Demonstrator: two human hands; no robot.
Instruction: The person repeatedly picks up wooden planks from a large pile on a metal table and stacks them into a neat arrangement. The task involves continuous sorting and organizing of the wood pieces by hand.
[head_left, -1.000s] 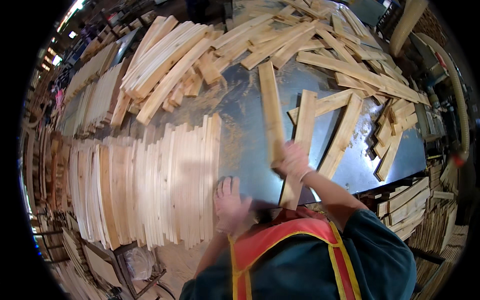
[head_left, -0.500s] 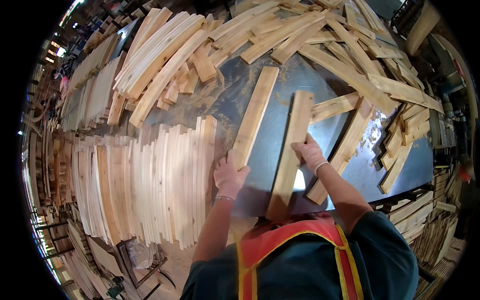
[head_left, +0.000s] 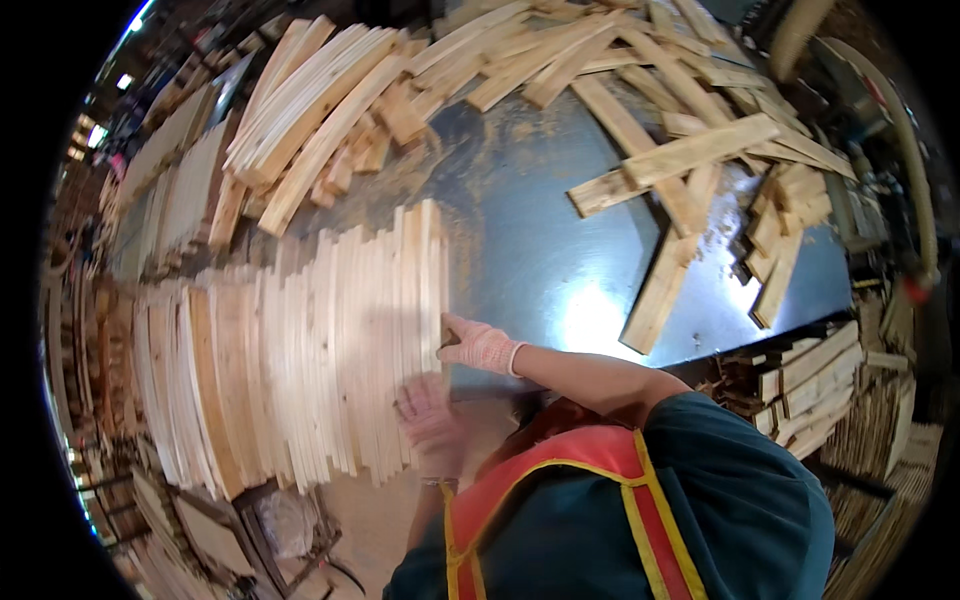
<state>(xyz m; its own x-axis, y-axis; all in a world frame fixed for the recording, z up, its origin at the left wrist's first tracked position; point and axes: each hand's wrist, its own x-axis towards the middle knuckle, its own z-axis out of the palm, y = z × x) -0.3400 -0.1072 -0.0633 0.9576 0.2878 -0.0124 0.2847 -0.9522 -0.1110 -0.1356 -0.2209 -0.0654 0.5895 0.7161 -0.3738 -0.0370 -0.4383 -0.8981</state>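
A tightly packed row of pale wooden boards (head_left: 340,340) stands on edge at the left of the metal table. At the row's right end, my right hand (head_left: 485,348) reaches across in a gloved grip, thumb and fingers on the side of the last wooden board (head_left: 434,265). My left hand (head_left: 430,422), also gloved and blurred by motion, is at the near ends of the same boards with its fingers apart. It appears to hold nothing. Farther right, a loose board (head_left: 705,150) lies crosswise over other boards.
A heap of loose boards (head_left: 560,60) spreads over the far side of the table (head_left: 520,250). A stack of boards (head_left: 310,110) rests at the far left. More boards (head_left: 815,385) are piled below the table's right edge. A ribbed hose (head_left: 800,35) hangs at far right.
The left board has joined the row's right end. My right hand has let go of its board and moved left; a board now lies crosswise on the right. My left hand came nearer me.
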